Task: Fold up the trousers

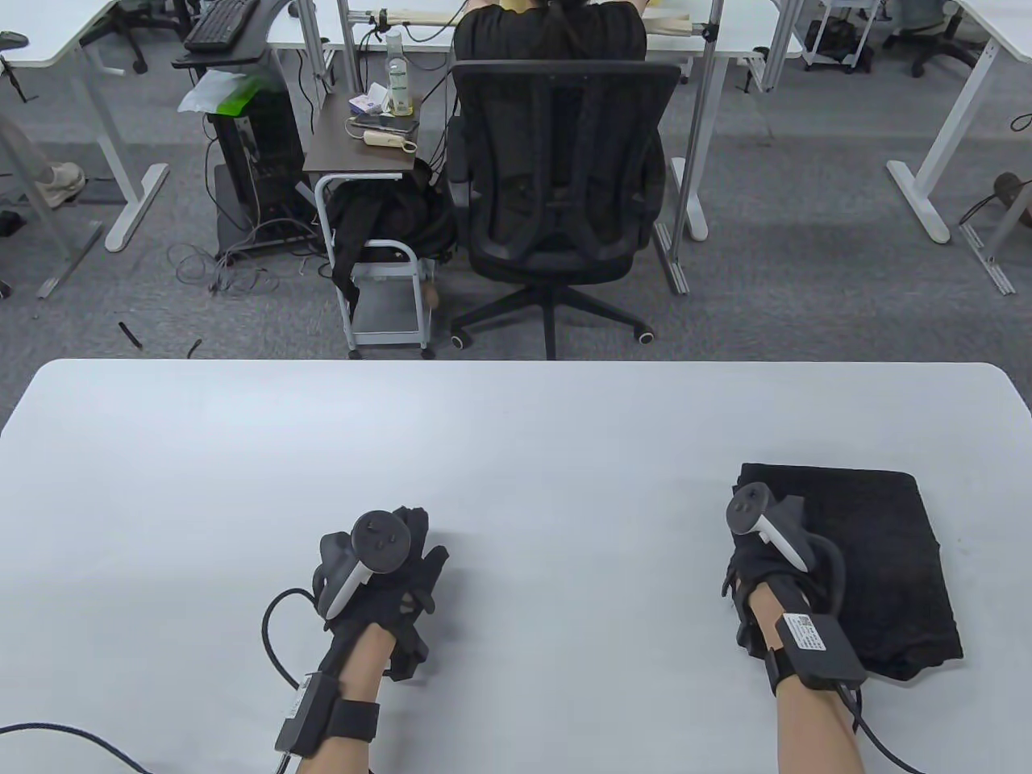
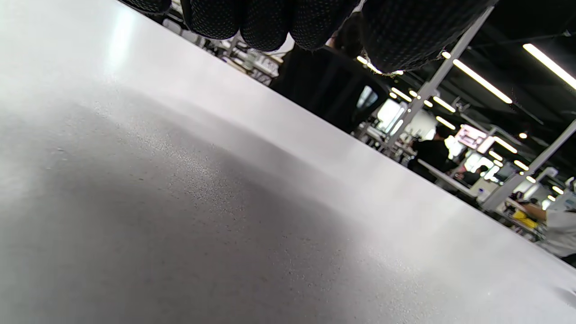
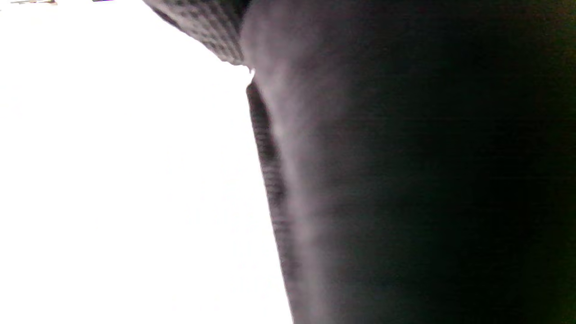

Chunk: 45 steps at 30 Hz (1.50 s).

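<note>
White table fills the near field and carries everything — the black trousers, folded into a compact rectangle, lie flat near its right front corner. Over their left edge rests the right hand, palm down on the cloth; whether its fingers are apart or together cannot be told. Well apart to the left, the left hand rests on bare tabletop, its fingers side by side and holding nothing.
</note>
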Motion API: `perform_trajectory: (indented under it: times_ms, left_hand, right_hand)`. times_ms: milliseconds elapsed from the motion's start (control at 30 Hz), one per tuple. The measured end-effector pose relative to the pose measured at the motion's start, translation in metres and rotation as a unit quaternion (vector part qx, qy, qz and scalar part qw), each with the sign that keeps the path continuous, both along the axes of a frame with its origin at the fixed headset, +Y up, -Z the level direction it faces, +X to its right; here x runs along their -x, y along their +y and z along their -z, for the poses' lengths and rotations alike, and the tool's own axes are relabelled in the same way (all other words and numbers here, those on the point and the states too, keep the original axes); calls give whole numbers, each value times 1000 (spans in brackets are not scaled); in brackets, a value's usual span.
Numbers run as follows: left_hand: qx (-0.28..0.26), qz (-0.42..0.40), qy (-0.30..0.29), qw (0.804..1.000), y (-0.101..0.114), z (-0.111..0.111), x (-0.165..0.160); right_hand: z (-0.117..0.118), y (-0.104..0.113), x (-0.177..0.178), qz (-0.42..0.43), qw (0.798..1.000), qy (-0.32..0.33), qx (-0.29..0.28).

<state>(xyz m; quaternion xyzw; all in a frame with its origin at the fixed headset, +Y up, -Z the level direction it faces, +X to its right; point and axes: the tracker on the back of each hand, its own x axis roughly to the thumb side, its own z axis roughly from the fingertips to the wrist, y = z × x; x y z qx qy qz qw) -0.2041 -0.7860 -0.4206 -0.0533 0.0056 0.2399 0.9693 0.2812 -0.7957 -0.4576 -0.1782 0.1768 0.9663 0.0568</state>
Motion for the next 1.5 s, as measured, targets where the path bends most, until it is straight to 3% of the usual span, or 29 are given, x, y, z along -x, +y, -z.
perform_trajectory:
  times_ms: [167, 367, 567, 667, 800, 1000, 1500]
  left_hand:
    - [2, 9, -3, 1000, -1, 0, -2]
    - [7, 23, -11, 1000, -5, 0, -7]
    - [8, 37, -22, 999, -6, 0, -13]
    - [5, 42, -30, 999, -5, -1, -17]
    - [1, 45, -37, 998, -5, -2, -19]
    - [-3, 50, -44, 998, -3, -3, -22]
    - [-22, 58, -37, 997, 3, -2, -21]
  right_hand:
    - [0, 6, 22, -24, 999, 11, -22]
    - [0, 22, 59, 53, 993, 60, -82]
    - [-7, 40, 103, 132, 965, 121, -193]
    - [-13, 43, 124, 160, 952, 153, -211]
    - [-21, 38, 146, 182, 940, 204, -203]
    - [-28, 23, 163, 162, 941, 243, -169]
    - [-27, -3, 158, 114, 956, 243, -116]
